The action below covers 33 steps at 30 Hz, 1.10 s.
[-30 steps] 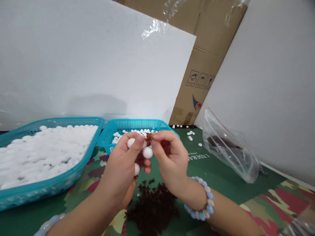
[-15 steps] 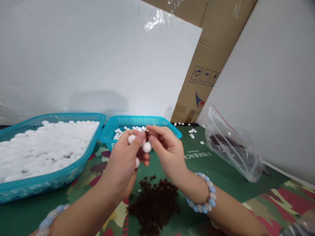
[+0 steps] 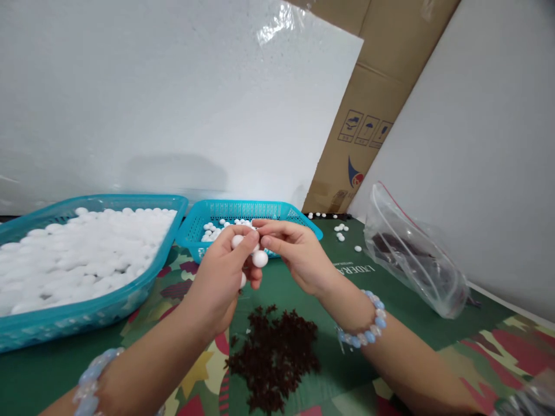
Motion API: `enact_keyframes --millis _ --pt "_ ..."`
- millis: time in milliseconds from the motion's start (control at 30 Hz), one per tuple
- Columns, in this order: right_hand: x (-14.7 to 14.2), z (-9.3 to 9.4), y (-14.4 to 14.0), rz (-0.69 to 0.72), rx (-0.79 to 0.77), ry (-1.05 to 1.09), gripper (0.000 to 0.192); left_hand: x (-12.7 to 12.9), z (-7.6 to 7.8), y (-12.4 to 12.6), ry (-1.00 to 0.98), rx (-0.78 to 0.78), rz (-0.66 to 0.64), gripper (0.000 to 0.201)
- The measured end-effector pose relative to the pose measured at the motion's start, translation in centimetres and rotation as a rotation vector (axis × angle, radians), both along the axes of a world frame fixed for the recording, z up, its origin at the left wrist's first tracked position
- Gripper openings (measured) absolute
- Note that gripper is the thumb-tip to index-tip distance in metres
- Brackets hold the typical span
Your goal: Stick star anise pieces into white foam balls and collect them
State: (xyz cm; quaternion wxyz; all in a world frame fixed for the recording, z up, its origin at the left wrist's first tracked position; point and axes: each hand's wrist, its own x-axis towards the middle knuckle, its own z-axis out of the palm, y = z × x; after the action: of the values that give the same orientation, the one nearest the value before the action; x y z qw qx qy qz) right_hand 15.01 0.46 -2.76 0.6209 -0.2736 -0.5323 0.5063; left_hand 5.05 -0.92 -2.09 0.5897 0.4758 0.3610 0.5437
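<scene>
Just above the tabletop (image 3: 303, 289), in the head view, both hands meet in front of the small turquoise basket (image 3: 299, 215). The left hand (image 3: 221, 277) is curled shut around several white balls (image 3: 260, 258): one pinched between thumb and forefinger at the top, one hanging just below, another peeking out near the palm, so a small supply sits ready within the same grip. The right hand (image 3: 299, 254) has thumb and forefinger pressed together at the top ball, its fingertips touching those of the left; whether a dark piece sits between them is hidden here. Directly beneath the hands lies a loose heap of dark brown star-shaped caps (image 3: 275, 355), near enough to pick from without reaching. The small basket behind the hands holds a scatter of white balls, and the large turquoise basket (image 3: 130, 294) to the left is heaped with them (a few strays lie on the mat further right). An open zip bag (image 3: 411, 254) with more dark pieces rests on its side to the right, mouth facing the work. Each wrist wears a pale blue beaded bracelet (image 3: 368, 329).
</scene>
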Motion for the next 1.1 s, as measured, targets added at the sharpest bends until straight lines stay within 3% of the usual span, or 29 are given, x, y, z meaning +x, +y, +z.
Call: enact_keyframes --millis 600,1100 --pt "-0.08 -0.44 0.63 -0.017 -0.129 0.308 0.005 0.01 0.18 0.5 -0.036 -0.014 -0.035 0.002" --pt "-0.38 -0.31 0.27 -0.047 -0.074 0.311 0.01 0.05 0.31 0.23 -0.049 -0.015 -0.033 0.005"
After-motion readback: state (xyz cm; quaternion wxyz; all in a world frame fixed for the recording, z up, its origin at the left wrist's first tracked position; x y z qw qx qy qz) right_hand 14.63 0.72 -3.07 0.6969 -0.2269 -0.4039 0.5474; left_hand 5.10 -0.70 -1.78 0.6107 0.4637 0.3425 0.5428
